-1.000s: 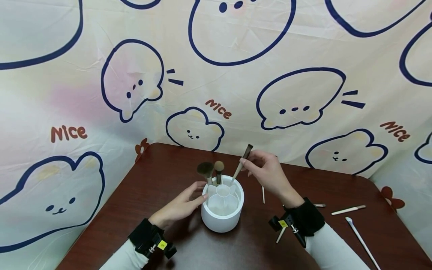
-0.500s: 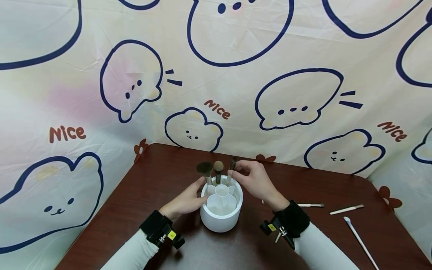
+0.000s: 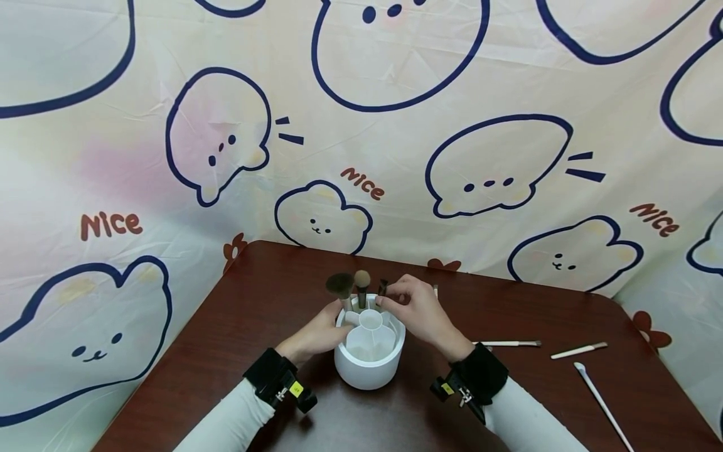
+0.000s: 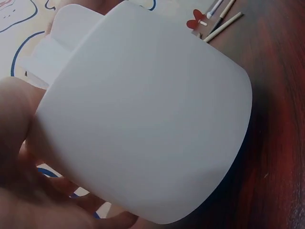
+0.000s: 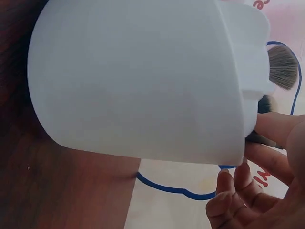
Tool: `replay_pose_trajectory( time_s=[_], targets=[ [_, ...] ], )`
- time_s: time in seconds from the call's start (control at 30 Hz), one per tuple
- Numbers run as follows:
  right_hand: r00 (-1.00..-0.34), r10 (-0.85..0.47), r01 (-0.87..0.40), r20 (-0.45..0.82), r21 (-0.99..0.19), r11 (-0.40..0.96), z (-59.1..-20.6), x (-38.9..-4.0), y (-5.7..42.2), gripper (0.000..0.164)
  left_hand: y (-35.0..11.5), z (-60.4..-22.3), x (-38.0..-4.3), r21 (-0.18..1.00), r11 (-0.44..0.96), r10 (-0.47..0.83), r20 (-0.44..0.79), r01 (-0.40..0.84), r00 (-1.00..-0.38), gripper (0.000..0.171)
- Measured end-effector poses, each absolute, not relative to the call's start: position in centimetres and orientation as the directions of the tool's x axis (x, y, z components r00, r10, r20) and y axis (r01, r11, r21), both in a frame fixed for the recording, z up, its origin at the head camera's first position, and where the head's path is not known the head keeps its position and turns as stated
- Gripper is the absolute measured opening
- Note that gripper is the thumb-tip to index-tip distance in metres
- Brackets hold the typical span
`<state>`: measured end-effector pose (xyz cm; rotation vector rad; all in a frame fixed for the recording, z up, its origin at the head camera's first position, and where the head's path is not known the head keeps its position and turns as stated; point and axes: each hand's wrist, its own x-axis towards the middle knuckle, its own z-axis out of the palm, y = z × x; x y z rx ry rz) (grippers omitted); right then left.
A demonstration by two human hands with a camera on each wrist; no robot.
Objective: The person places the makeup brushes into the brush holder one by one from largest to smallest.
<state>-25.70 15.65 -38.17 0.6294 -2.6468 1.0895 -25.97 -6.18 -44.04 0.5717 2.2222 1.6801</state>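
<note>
A white round brush holder [image 3: 368, 374] with flower-shaped compartments stands on the table in the head view. My left hand [image 3: 317, 331] grips its left side, thumb at the rim and fingers behind. At the back right of the holder, my right hand [image 3: 420, 312] pinches a small dark-tipped makeup brush [image 3: 383, 287], whose lower part is down inside a compartment. A wide fluffy makeup brush [image 3: 339, 284] and a round-headed one [image 3: 362, 280] stand bristles up in the back compartments. From the right wrist, the pinched brush [image 5: 265, 140] shows between the fingers, partly covered.
To the right lie a flat makeup brush [image 3: 513, 343], another short brush [image 3: 579, 350] and a long white wand [image 3: 602, 402] on the dark brown table [image 3: 237, 314]. A slim brush tip [image 3: 435, 290] shows behind my right hand. A patterned curtain [image 3: 395, 144] hangs behind the table.
My right hand has moved left and down, lowering the makeup brush into the holder's back right compartment. The left hand has closed in further on the holder's side.
</note>
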Motion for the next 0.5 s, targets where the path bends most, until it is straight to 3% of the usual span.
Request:
replay_pose_trajectory(
  time_s=[0.33, 0.5],
  targets=[
    [-0.895, -0.316, -0.446, 0.315, -0.619, 0.647, -38.5, -25.8, 15.6, 0.015, -5.6, -44.5, -25.9, 0.974, 0.191, 0.463, 0.018, 0.120, -0.886, 0.051],
    [-0.898, -0.314, -0.440, 0.308, -0.618, 0.652, -37.6, -25.5, 16.1, 0.020, -5.6, -42.6, -24.8, 0.969, 0.197, 0.452, 0.044, 0.148, -0.891, 0.052]
  ],
)
